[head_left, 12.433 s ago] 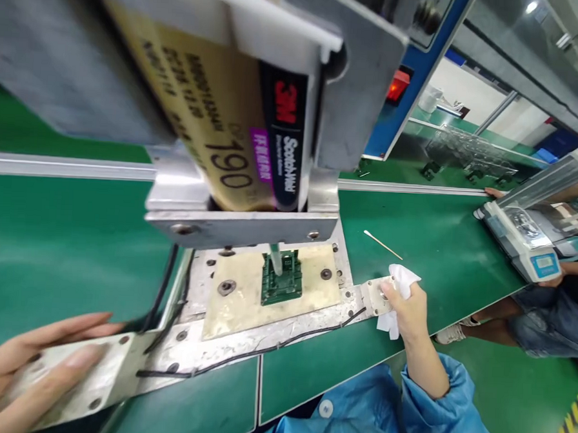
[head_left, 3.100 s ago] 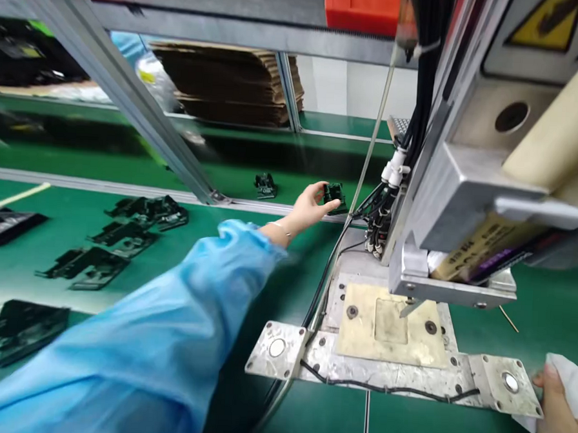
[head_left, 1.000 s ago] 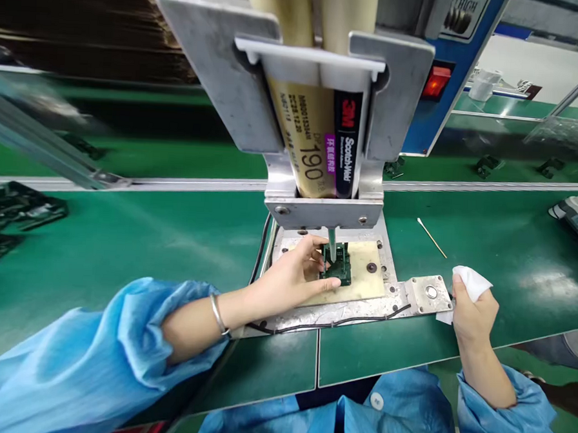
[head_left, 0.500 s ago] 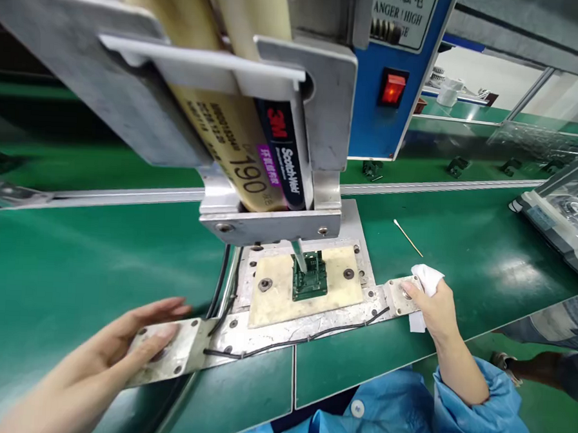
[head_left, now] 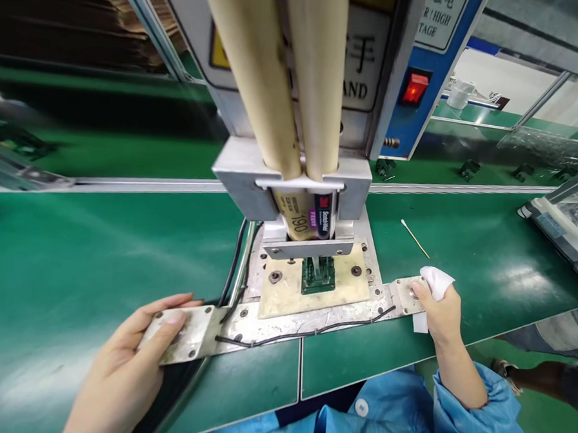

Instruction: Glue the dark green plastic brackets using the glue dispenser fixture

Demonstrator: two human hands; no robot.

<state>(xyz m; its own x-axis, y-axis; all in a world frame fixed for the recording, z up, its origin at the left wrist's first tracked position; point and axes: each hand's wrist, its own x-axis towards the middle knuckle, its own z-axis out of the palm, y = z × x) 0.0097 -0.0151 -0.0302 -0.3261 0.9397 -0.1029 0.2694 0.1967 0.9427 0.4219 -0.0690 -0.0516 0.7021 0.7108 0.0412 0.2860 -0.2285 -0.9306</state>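
My left hand (head_left: 139,344) is closed around a metal button plate (head_left: 190,333) at the fixture's left end, thumb on top. My right hand (head_left: 441,315) grips the smaller button plate (head_left: 407,295) at the right end, thumb pressed on its button, with a white tissue (head_left: 438,282) tucked in the fingers. Between them a green circuit board (head_left: 325,284) sits on a cream pad (head_left: 284,301). Over the board is the nozzle (head_left: 316,266) of a dispensing press, close to its surface; contact cannot be made out. A Scotch-Weld adhesive cartridge (head_left: 298,218) sits in the metal holder (head_left: 245,182).
A cotton swab (head_left: 415,239) lies on the green bench (head_left: 466,245) at the right. Beyond it stands a scale (head_left: 564,224). A lit red switch (head_left: 416,88) is on the blue box. Black parts (head_left: 468,169) lie behind the rail. Another person's legs (head_left: 552,376) show at lower right.
The cartridge holder has lowered toward the circuit board, bringing the nozzle down and exposing more of the plungers. Both hands stay on their button plates while the view shifts slightly.
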